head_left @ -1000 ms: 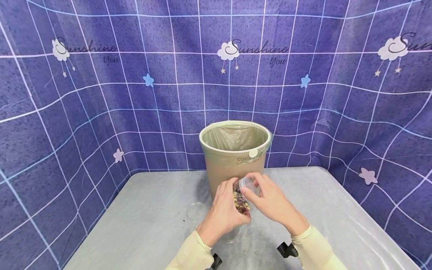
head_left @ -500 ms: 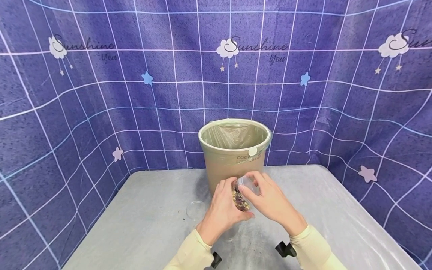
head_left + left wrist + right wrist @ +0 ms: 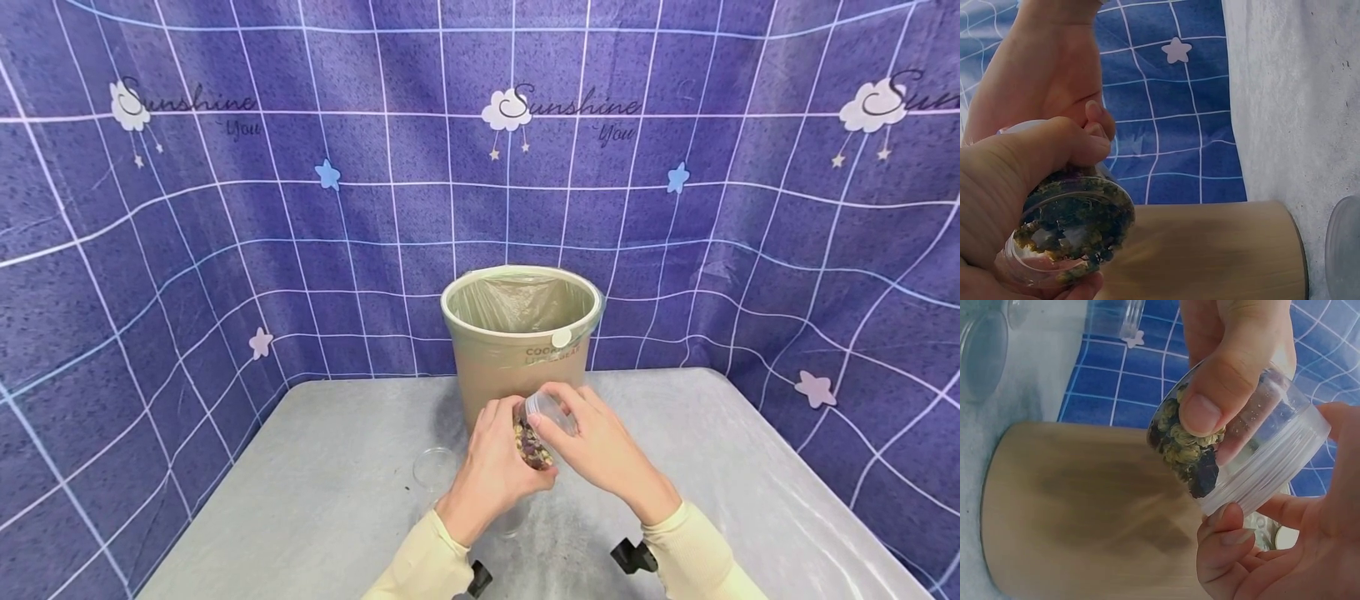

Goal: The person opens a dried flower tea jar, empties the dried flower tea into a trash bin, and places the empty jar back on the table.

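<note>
My left hand [image 3: 491, 462] grips a clear plastic jar [image 3: 1169, 434] of dried yellowish flower buds and dark pieces, its thumb across the side. The jar is tilted, its base toward me in the left wrist view. My right hand [image 3: 600, 437] holds the clear ridged lid [image 3: 1272, 465] between thumb and fingers. That lid sits at the jar's upper end, and the contents [image 3: 1188, 447] lie toward the base. Both hands are in front of a beige trash bin [image 3: 491, 375] and below its rim. Part of the jar is hidden behind the left hand.
The bin, lined with a thin plastic bag [image 3: 517, 302], stands at the back middle of the grey table [image 3: 337, 483]. A clear round lid [image 3: 435, 468] lies left of the hands. Another clear container [image 3: 512, 523] is partly hidden below the left hand. Patterned blue curtain [image 3: 375, 208] surrounds the table.
Both hands keep their hold on the jar and lid and shift only slightly. The left thumb has drawn back a little, and the bin stays put.
</note>
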`<state>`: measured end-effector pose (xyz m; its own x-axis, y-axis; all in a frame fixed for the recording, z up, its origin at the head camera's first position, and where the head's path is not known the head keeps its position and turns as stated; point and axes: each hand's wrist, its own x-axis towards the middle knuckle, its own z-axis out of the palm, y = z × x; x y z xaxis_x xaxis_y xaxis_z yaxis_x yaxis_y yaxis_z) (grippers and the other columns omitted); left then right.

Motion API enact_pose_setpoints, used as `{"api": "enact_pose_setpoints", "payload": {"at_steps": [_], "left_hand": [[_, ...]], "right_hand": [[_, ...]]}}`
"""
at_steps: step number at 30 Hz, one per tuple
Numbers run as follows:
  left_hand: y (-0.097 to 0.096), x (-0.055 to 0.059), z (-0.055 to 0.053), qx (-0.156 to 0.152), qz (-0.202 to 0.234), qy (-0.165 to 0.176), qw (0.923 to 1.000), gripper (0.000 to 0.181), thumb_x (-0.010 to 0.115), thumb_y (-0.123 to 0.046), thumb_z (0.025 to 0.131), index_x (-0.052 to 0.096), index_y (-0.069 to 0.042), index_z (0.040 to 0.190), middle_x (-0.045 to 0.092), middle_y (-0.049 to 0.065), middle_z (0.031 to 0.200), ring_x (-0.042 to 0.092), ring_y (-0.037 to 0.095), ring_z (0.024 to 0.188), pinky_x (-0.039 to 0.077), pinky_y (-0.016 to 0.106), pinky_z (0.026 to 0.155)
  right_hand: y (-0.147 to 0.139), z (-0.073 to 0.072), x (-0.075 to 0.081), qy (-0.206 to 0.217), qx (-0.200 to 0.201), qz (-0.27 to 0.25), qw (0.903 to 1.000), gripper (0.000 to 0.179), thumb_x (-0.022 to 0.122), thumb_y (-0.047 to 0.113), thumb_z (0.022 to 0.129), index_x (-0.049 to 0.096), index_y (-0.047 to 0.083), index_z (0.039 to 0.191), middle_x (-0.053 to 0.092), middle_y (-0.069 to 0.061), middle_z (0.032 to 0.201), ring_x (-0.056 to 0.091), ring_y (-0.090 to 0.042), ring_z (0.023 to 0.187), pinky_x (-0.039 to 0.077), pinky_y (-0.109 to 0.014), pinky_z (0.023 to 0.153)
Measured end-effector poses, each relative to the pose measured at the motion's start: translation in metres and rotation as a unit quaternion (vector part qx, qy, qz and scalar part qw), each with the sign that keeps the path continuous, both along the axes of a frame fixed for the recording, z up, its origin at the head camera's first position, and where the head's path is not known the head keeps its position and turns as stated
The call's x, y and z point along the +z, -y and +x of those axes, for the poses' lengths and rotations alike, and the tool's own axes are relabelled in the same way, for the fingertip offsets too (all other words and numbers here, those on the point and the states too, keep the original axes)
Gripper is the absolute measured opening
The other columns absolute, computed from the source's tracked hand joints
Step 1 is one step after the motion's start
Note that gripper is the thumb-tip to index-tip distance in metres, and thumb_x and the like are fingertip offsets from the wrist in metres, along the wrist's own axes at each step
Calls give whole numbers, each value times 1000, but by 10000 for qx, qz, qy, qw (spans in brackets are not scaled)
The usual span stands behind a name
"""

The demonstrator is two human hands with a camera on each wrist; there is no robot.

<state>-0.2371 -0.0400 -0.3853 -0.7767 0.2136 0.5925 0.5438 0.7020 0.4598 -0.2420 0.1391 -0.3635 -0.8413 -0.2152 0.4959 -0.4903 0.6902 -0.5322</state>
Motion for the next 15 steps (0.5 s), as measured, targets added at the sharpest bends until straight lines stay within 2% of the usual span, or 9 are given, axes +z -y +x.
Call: {"api": "enact_pose_setpoints", "payload": {"at_steps": [15], "left_hand": [[2,2,0,-12,-1,55,10000,83,94,-32,55,57,-10,126,59,1,111,55,21,104,50,37,88]], "right_hand": [[-1,-1,-2,-64,67,82,9999,49,63,60,96,59,33,137,53,5,96,46,-11,76,42,-29,67]]}}
